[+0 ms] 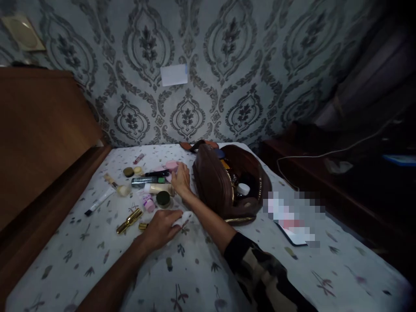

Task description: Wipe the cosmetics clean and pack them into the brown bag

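Observation:
My left hand (160,228) is closed on a crumpled white wipe or cloth (186,219), just above the bed sheet. Farther forward, my right hand (181,180) has its fingers bent down among the cosmetics; what they grip is hidden. Pink items (172,165) and a black tube (157,173) lie right beside its fingertips. Around them are a green tube (147,182), a cream-coloured tube (159,189), a dark-lidded jar (163,199) and a small pink-and-purple bottle (148,203). A gold tube (129,221) lies to the left of my left hand.
An unzipped brown bag (212,182) stands right of my right forearm, with a white-capped container (243,189) inside. A white tube (99,202) lies at left. A wooden headboard (42,143) borders the left side; a blurred-out flat object (292,225) lies at right.

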`<state>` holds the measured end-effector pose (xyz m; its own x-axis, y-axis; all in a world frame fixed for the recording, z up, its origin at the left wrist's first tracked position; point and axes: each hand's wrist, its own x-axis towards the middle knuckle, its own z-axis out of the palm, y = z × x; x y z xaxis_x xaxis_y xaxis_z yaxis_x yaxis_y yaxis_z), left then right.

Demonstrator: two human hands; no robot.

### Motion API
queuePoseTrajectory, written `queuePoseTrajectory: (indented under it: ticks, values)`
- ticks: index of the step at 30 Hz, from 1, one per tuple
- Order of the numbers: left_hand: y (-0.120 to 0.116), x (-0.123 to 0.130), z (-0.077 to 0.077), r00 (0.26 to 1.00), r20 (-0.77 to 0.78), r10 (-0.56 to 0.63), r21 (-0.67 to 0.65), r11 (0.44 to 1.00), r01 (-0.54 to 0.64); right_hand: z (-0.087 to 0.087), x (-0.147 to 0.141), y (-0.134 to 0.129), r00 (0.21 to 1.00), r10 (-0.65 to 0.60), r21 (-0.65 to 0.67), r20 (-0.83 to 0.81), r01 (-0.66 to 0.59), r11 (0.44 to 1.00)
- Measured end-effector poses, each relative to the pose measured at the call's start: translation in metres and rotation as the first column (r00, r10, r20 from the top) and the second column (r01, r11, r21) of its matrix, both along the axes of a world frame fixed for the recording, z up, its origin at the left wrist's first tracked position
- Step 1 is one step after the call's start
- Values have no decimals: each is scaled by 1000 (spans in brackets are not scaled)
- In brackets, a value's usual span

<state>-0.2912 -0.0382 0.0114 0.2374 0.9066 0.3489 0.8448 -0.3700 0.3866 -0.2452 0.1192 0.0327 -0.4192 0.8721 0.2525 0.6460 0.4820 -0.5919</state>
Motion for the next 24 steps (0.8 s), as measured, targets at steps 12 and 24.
queuePoseTrajectory:
  ticks: [12,24]
  values:
    - [0,-3,2,995,-94,-39,-43,998,35,-2,-46,34,974,-21,-20,224,26,999]
    - [1,-17,11,915,-398,65,-95,989,-112,-21,-40,34,989,-145,-1,7,145,989]
